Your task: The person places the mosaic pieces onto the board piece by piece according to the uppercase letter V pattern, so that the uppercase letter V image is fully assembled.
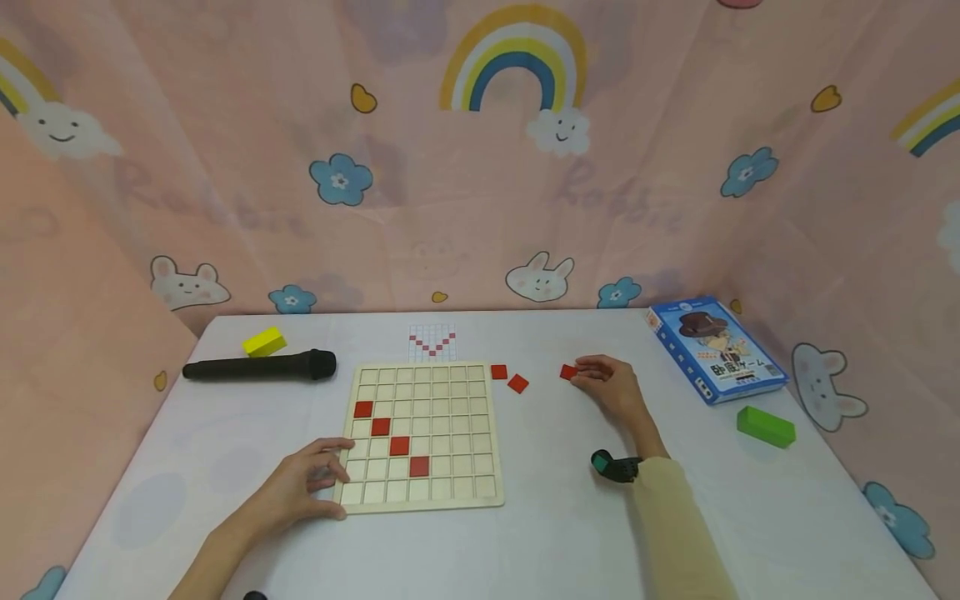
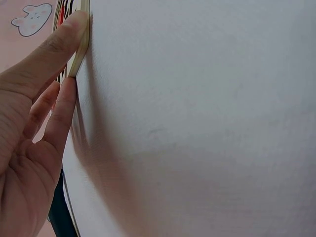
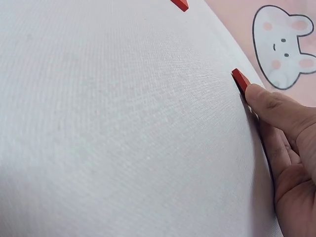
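Red tile (image 1: 567,372) partly behind right fingers (image 1: 592,362), black object (image 1: 256,596) cut off below.

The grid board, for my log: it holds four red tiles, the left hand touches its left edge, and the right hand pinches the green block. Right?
Not quite: the right hand pinches a red tile, not the green block, as the head view shows. The grid board does hold four red tiles, and the left hand touches its left edge.
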The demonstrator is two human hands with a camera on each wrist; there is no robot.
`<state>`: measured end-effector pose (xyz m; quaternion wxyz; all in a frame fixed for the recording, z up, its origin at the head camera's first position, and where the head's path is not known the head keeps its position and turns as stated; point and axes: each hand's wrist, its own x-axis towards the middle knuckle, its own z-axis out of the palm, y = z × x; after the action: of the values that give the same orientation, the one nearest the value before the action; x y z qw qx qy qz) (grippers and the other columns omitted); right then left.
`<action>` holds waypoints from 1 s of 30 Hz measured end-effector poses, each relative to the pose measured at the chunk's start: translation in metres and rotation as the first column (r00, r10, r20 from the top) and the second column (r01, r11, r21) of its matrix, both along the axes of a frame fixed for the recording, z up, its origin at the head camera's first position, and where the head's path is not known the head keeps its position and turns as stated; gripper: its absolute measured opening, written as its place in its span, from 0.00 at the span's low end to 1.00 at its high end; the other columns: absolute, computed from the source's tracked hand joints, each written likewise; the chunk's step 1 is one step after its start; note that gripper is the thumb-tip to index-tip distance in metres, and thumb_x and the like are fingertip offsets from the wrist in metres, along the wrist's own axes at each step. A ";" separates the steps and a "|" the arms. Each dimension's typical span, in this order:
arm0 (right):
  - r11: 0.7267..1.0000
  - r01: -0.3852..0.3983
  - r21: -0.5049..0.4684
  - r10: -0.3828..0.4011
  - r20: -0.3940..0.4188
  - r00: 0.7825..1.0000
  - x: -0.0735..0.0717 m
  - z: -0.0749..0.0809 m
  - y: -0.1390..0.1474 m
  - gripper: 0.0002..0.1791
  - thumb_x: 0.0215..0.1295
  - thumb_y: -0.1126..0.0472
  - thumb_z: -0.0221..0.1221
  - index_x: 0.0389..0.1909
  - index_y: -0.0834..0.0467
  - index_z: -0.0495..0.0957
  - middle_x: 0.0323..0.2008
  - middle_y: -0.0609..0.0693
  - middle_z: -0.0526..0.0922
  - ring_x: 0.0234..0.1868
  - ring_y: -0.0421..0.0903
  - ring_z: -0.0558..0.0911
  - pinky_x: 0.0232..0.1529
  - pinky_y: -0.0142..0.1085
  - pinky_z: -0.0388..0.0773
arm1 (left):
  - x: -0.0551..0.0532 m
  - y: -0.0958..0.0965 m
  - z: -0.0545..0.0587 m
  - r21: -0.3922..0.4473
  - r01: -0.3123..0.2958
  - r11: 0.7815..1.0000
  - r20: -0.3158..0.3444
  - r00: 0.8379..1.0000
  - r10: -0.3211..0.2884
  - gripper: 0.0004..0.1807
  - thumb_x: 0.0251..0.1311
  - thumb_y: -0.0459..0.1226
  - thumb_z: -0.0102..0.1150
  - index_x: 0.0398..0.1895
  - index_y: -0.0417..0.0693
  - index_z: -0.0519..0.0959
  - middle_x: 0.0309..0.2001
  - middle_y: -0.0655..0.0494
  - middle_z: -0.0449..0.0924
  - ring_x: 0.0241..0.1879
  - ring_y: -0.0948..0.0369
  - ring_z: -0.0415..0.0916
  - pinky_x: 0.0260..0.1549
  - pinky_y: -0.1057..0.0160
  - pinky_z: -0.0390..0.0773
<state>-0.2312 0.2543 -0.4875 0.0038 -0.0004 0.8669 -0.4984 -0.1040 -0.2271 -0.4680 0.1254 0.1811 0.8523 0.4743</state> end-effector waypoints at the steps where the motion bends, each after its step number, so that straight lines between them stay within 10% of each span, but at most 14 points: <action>1: 1.000 -0.002 -0.009 0.002 0.002 1.000 0.000 0.000 0.001 0.21 0.61 0.64 0.64 0.55 0.65 0.75 0.51 0.62 0.80 0.52 0.55 0.79 0.54 0.35 0.80 | 0.000 0.000 0.000 -0.001 0.002 1.000 -0.005 1.000 -0.002 0.20 0.33 0.31 0.79 0.30 0.45 0.78 0.62 0.37 0.65 0.60 0.36 0.64 0.48 0.66 0.82; 19: 0.999 0.021 -0.028 -0.019 0.069 0.997 0.023 0.011 0.001 0.22 0.65 0.61 0.61 0.58 0.64 0.73 0.54 0.62 0.79 0.57 0.55 0.76 0.63 0.47 0.73 | 0.000 0.000 0.001 -0.007 -0.008 1.000 0.018 1.000 0.008 0.20 0.33 0.30 0.79 0.30 0.44 0.78 0.62 0.38 0.65 0.61 0.37 0.63 0.48 0.67 0.82; 30: 0.981 0.033 -0.190 -0.003 0.157 0.988 0.046 0.008 -0.021 0.24 0.63 0.57 0.64 0.58 0.61 0.73 0.54 0.59 0.79 0.55 0.51 0.79 0.49 0.27 0.81 | -0.001 -0.001 0.000 -0.022 -0.005 1.000 0.022 1.000 0.006 0.19 0.33 0.31 0.79 0.30 0.45 0.78 0.63 0.39 0.65 0.61 0.37 0.63 0.49 0.67 0.81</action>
<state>-0.1856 0.2330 -0.4796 0.0670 0.0459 0.8117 -0.5783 -0.1053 -0.2279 -0.4676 0.1353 0.1722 0.8565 0.4674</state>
